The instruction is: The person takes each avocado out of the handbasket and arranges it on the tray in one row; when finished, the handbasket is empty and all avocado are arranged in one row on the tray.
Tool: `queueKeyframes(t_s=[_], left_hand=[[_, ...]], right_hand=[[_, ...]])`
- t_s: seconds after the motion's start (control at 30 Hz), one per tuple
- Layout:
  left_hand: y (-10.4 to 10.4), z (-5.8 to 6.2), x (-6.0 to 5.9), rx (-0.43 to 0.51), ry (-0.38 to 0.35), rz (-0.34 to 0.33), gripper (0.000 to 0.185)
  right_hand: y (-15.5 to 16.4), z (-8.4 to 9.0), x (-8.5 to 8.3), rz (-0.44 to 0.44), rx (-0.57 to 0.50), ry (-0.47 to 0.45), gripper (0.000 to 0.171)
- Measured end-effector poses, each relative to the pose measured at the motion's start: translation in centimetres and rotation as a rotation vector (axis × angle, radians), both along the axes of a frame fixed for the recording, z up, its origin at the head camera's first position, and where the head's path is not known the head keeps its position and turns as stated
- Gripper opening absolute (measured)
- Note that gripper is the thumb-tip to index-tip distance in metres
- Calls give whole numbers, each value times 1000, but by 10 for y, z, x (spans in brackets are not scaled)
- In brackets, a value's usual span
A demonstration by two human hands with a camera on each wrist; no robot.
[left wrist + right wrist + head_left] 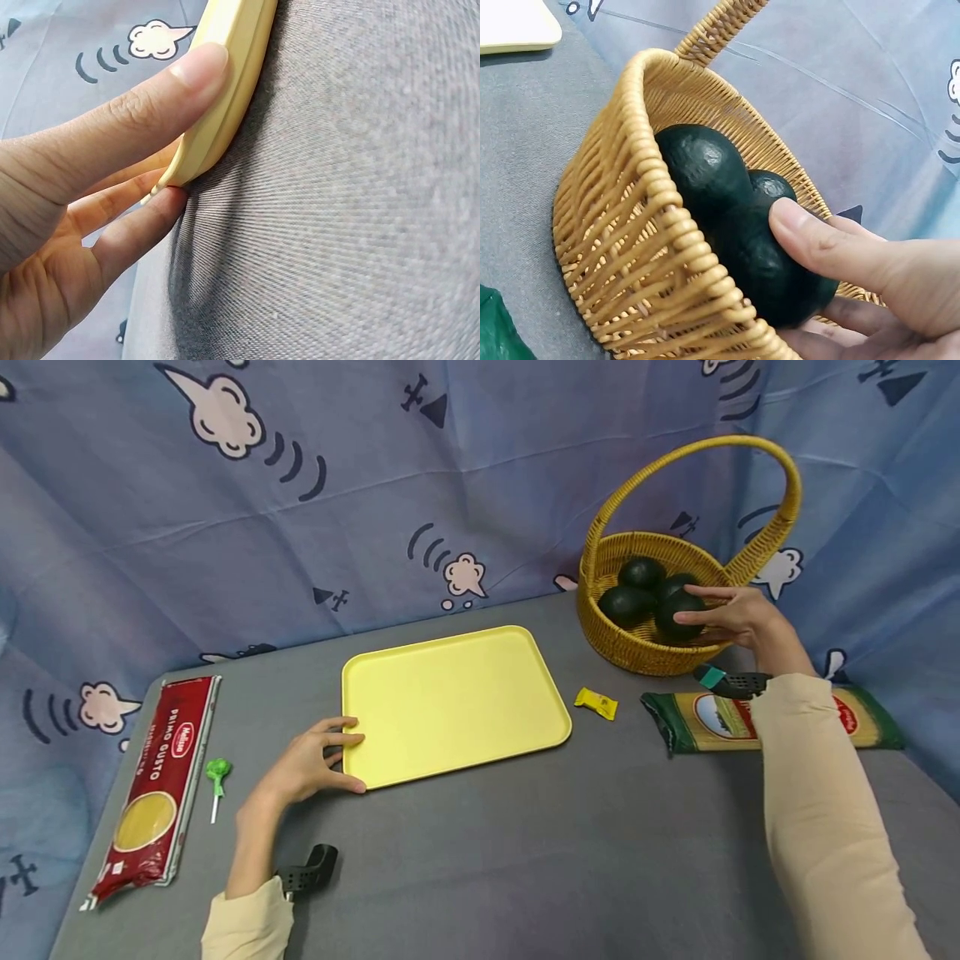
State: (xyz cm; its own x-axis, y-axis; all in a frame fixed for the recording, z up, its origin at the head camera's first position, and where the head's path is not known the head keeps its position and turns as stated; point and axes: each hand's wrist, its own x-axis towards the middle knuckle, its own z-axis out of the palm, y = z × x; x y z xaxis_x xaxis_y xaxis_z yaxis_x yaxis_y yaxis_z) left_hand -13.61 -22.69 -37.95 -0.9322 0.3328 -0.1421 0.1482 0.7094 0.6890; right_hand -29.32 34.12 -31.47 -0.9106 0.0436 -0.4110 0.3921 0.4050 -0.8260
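Note:
My left hand holds the left end of a yellow tray lying on the table. In the left wrist view its thumb presses the tray's side and the fingers reach around the corner. At the back right stands a yellow wicker basket with several dark green avocados inside. My right hand reaches over the basket's right rim and grips the nearest avocado, thumb on top and fingers beneath. Another avocado sits against it.
A yellow wrapped candy lies between tray and basket. Under my right forearm is a green-ended pasta pack. A red pasta pack and a green lollipop lie at the left. The basket's tall handle arches above it; patterned cloth hangs behind.

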Motion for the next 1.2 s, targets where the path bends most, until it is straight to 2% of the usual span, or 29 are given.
queueKeyframes(t_s=[0.2, 0.4, 0.57, 0.67, 0.9, 1.2], left_hand=[[-1, 1, -1, 40, -42, 18, 74], [-2, 3, -2, 19, -15, 3, 73], [-3, 2, -2, 4, -2, 3, 73], [-3, 2, -2, 0, -4, 7, 73], [-2, 2, -3, 8, -24, 0, 75], [-2, 0, -1, 0, -12, -12, 74]], right_hand=[[2, 3, 1, 31, -14, 25, 87], [3, 3, 5, 31, -21, 121, 83], [8, 1, 10, 88, -36, 190, 77], [12, -2, 14, 121, -98, 225, 72], [17, -8, 25, 124, -355, 292, 67], [11, -12, 41, 84, -465, 350, 66]])
